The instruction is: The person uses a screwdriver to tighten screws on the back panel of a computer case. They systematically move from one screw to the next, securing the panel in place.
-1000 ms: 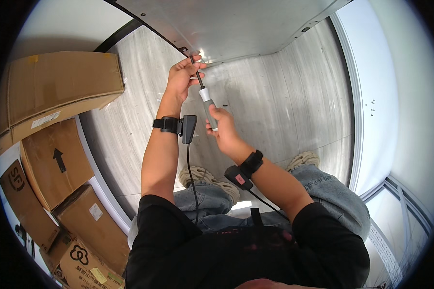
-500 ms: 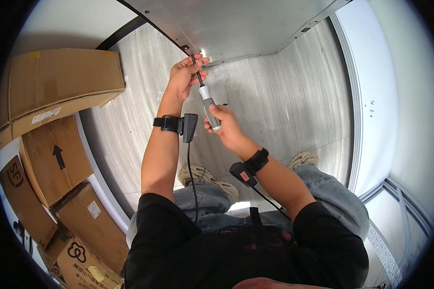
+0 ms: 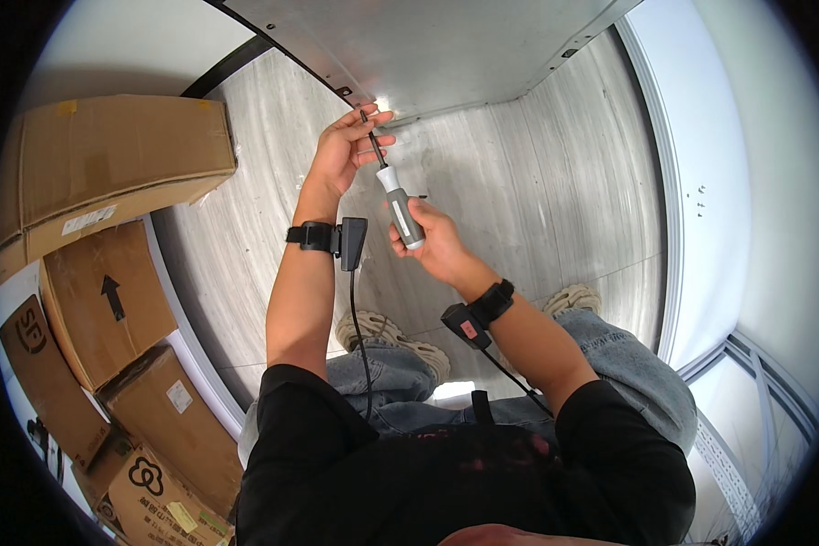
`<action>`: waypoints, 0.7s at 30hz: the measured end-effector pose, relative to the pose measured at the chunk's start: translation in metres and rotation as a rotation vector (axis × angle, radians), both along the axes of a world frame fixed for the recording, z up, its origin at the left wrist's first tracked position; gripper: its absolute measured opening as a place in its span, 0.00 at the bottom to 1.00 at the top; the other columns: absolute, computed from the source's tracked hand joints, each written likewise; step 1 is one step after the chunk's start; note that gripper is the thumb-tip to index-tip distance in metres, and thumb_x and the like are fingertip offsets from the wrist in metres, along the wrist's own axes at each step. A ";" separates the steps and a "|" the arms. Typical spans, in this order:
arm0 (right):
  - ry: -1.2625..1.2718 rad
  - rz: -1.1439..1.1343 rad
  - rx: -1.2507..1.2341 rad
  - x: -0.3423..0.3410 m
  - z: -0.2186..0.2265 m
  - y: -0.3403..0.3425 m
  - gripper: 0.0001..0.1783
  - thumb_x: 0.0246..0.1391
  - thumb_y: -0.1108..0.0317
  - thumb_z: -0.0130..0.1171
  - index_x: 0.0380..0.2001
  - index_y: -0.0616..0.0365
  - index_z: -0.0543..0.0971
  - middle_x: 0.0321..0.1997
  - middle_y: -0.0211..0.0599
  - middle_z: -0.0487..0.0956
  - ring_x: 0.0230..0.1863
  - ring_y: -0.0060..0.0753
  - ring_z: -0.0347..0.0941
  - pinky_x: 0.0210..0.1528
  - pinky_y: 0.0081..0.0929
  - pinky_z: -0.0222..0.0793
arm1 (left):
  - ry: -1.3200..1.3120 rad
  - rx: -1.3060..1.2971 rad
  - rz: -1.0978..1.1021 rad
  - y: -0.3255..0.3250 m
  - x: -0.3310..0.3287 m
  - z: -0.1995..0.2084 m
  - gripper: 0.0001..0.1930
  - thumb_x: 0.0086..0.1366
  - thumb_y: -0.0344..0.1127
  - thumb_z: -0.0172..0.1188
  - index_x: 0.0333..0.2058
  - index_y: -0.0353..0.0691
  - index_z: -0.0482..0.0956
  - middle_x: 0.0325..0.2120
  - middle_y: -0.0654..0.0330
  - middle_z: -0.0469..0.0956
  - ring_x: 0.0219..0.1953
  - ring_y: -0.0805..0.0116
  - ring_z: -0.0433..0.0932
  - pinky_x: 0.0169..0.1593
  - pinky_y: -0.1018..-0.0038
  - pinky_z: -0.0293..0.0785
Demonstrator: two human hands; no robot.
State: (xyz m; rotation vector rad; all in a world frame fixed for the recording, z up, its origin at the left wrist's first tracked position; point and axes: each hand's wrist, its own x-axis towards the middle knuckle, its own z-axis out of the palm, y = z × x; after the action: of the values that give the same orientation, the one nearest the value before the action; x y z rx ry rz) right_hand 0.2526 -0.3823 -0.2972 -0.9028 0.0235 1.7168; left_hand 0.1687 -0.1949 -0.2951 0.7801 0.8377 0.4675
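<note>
Screwdriver [image 3: 388,177], one: right hand [image 3: 439,244] gripping handle [image 3: 399,207], left hand [image 3: 338,155] touching shaft [image 3: 379,152], pinch unclear; at least four cardboard boxes [image 3: 127,155] sitting left, contents hidden.

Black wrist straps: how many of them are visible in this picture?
2: one strap is around the left forearm near the left hand, the other strap around the right forearm near the right hand. No more are visible.

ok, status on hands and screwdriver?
Right hand gripping screwdriver by its handle. Left hand at the shaft. Tip near metal panel, contact unclear. No obstruction seen.
</note>
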 end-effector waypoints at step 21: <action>-1.442 0.588 -0.316 0.295 0.306 -0.065 0.14 0.51 0.53 0.56 0.27 0.52 0.75 0.14 0.24 0.71 0.11 0.13 0.58 0.11 0.14 0.48 | -0.216 0.054 -0.392 -0.111 0.223 0.147 0.12 0.68 0.37 0.45 0.44 0.38 0.70 0.42 0.53 0.77 0.37 0.66 0.79 0.37 0.76 0.76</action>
State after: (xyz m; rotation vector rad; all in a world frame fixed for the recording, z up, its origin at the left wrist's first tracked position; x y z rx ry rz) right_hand 0.5478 -0.4477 0.0092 -2.3613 -1.0224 1.1771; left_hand 0.3913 -0.3061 -0.1479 0.9017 0.4568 0.2190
